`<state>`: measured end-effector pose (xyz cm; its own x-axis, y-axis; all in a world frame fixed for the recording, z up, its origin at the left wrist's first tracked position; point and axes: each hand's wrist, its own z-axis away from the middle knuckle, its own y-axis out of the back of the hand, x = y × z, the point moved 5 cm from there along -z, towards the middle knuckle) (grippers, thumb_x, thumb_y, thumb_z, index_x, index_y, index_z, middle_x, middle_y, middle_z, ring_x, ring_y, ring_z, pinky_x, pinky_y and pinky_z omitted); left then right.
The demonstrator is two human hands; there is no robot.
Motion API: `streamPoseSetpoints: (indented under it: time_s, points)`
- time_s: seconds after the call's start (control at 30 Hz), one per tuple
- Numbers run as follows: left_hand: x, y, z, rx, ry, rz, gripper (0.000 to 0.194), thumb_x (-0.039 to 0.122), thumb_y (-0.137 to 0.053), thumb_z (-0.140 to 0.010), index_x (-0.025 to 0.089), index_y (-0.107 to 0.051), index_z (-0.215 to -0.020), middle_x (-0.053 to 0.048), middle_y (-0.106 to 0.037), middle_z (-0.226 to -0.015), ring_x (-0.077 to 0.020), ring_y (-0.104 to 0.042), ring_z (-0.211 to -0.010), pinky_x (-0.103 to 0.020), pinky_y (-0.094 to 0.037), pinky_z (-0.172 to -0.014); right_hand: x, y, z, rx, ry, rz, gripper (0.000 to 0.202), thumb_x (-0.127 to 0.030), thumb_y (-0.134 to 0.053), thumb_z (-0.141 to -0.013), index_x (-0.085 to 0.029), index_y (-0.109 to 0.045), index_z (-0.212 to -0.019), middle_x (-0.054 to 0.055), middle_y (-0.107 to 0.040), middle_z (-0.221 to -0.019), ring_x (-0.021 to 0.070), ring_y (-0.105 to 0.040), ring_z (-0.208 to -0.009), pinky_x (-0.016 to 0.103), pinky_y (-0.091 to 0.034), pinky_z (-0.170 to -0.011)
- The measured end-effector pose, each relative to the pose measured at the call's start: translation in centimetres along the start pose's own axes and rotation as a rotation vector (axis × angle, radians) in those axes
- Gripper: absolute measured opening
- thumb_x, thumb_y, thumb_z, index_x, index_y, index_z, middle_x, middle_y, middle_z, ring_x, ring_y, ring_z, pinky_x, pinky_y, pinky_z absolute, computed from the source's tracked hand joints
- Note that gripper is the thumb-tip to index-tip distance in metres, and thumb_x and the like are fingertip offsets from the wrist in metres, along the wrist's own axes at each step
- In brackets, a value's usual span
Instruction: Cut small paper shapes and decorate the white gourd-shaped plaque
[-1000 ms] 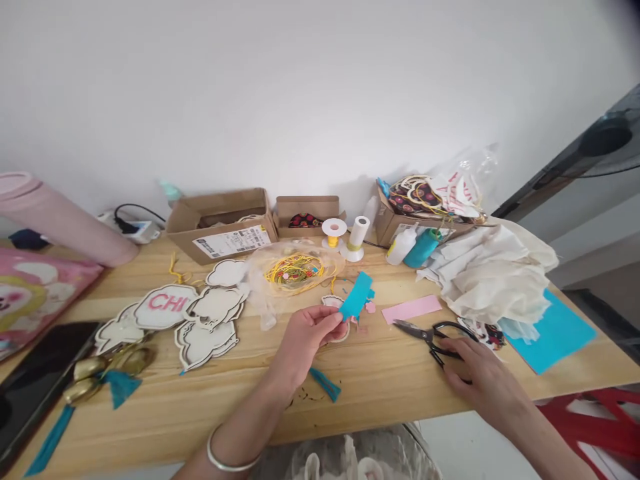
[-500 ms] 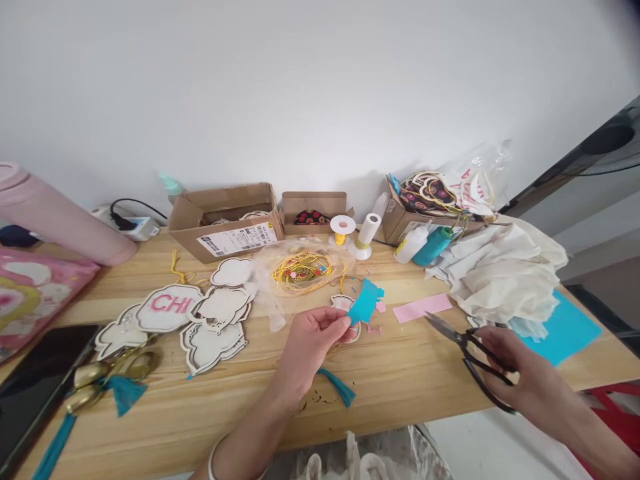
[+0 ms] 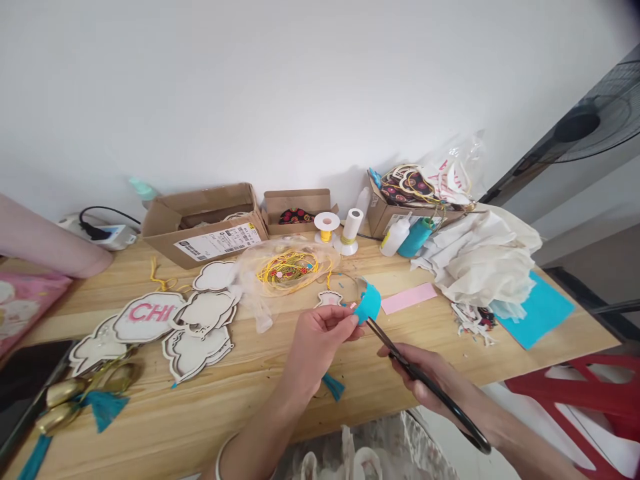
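Between the thumb and fingers of my left hand (image 3: 320, 340) is a small blue piece (image 3: 369, 305), curved and raised above the table. My right hand (image 3: 425, 373) is wrapped round black-handled scissors (image 3: 407, 365), whose tips touch or nearly touch the lower edge of the blue piece. Flat on the table to the right of it lies a pink strip (image 3: 409, 298). A small white-edged shape (image 3: 331, 299) is partly visible behind my left fingers. Below my left hand a teal tassel (image 3: 334, 387) rests on the wood.
White-edged plaques (image 3: 200, 347) and brass bells (image 3: 65, 393) lie at left, near a dark phone (image 3: 35, 380). Cardboard boxes (image 3: 210, 233), a yellow thread spool (image 3: 327, 227) and a glue bottle (image 3: 396, 237) stand along the wall. Crumpled white cloth (image 3: 485, 260) partly covers a blue sheet (image 3: 537, 312).
The scissors have moved left from beside the pink strip to the blue piece, and are turned more edge-on. The blue piece is now more curved. The whole view has shifted rightward.
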<state>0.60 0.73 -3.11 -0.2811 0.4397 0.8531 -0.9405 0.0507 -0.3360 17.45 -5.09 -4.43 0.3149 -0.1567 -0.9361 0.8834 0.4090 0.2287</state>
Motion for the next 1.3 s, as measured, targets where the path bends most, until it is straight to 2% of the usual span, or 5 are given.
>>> streamPoseSetpoints:
  time_s: [0.23, 0.53, 0.87, 1.1, 1.3]
  points:
    - [-0.4, -0.5, 0.3, 0.004, 0.06, -0.021, 0.016, 0.026, -0.075, -0.055, 0.013, -0.069, -0.063, -0.002, -0.068, -0.06, -0.0107, -0.061, -0.053, -0.022, -0.05, -0.059, -2.2, -0.6, -1.2, -0.007, 0.008, -0.026, 0.061, -0.064, -0.052, -0.071, -0.013, -0.061, -0.104, 0.002, -0.045, -0.068, 0.0125, -0.038, -0.06, 0.022, -0.034, -0.051]
    - [-1.7, -1.6, -0.4, -0.061, 0.093, -0.012, 0.012, 0.023, -0.073, -0.058, 0.014, -0.069, -0.064, -0.001, -0.068, -0.06, -0.0092, -0.061, -0.053, -0.021, -0.051, -0.061, -0.1, 0.0, -0.1, 0.042, -0.054, -0.045, 0.059, -0.062, -0.05, -0.074, -0.011, -0.057, -0.103, -0.002, -0.03, -0.064, 0.01, -0.023, -0.056, 0.023, -0.017, -0.049]
    - [-2.2, -4.5, -2.0, -0.131, 0.131, -0.017, 0.01, 0.021, -0.074, -0.054, 0.013, -0.067, -0.057, 0.0, -0.065, -0.055, -0.0091, -0.058, -0.051, -0.022, -0.051, -0.059, 2.3, 2.9, 0.3, 0.218, -0.124, -0.061, 0.045, -0.058, -0.05, -0.076, -0.013, -0.054, -0.077, -0.006, -0.024, -0.054, 0.0046, -0.017, -0.042, 0.021, -0.011, -0.038]
    - [-2.2, -1.6, 1.2, -0.205, 0.092, -0.245, 0.007, 0.021, -0.066, -0.062, 0.015, -0.068, -0.058, -0.002, -0.065, -0.053, -0.0104, -0.056, -0.049, -0.021, -0.044, -0.053, 3.1, 3.7, 1.4, 0.199, -0.136, -0.425, 0.043, -0.059, -0.038, -0.082, -0.018, -0.046, -0.096, -0.004, -0.031, -0.067, 0.0043, -0.019, -0.044, 0.019, -0.017, -0.038]
    - [-5.7, -0.3, 2.8, -0.273, -0.075, -0.499, 0.012, 0.021, -0.057, -0.07, 0.018, -0.068, -0.067, -0.004, -0.07, -0.067, -0.0164, -0.062, -0.065, -0.024, -0.046, -0.061, 0.2, 2.6, 0.4, 0.219, 0.027, -0.24, 0.049, -0.061, -0.04, -0.08, -0.019, -0.048, -0.103, -0.002, -0.036, -0.067, 0.0081, -0.03, -0.049, 0.023, -0.027, -0.046]
